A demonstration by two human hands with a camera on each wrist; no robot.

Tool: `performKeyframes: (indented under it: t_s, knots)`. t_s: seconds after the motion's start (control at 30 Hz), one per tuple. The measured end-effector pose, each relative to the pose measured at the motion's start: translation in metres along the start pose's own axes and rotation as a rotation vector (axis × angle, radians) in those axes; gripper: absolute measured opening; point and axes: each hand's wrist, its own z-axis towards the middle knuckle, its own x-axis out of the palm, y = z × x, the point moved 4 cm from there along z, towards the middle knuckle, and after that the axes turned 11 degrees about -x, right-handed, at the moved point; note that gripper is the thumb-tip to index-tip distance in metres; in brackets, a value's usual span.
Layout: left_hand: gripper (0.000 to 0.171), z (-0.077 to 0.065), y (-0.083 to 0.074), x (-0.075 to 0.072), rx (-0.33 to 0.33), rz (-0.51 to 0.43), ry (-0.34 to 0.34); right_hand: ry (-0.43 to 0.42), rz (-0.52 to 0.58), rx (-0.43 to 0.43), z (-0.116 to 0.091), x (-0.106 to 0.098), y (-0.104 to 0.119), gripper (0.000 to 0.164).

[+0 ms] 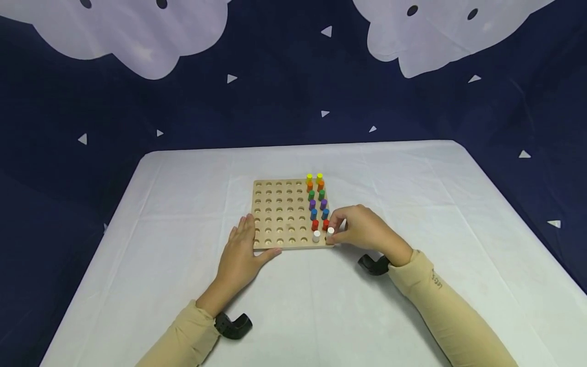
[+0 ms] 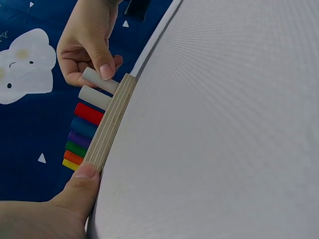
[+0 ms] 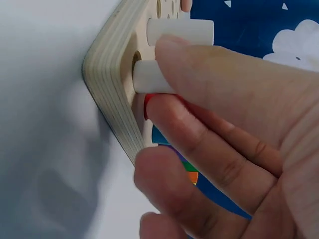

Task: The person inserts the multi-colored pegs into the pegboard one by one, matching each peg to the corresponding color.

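A square wooden pegboard (image 1: 278, 214) lies on the table, its two right-hand columns filled with coloured pegs. At its near right corner, my right hand (image 1: 362, 229) pinches a white peg (image 3: 149, 77) between thumb and index finger. That peg's lower end is at the corner hole; how deep it sits I cannot tell. Beside it another white peg (image 1: 316, 236) stands upright in its hole. My left hand (image 1: 240, 255) rests against the near left corner, fingers straight along the left side. Its thumb (image 2: 84, 181) touches the front edge.
Behind the white pegs stand pairs of red (image 1: 315, 225), blue (image 1: 314, 214), purple (image 1: 312, 204), green (image 1: 311, 194), orange (image 1: 310, 186) and yellow pegs (image 1: 309, 178). A white cloth covers the table (image 1: 183, 204). A dark blue patterned curtain (image 1: 275, 112) hangs behind it.
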Motion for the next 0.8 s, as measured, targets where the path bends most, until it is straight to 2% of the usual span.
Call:
performKeyframes:
  t_s: [0.47,0.8]
  knots:
    - [0.113,-0.001,0.0,0.001,0.005,-0.014,-0.005,0.014,-0.08,-0.035,-0.001,0.008,-0.002,0.025]
    - [0.113,-0.001,0.0,0.001,0.004,-0.012,0.01,0.044,-0.129,-0.017,-0.008,-0.006,0.007,0.024]
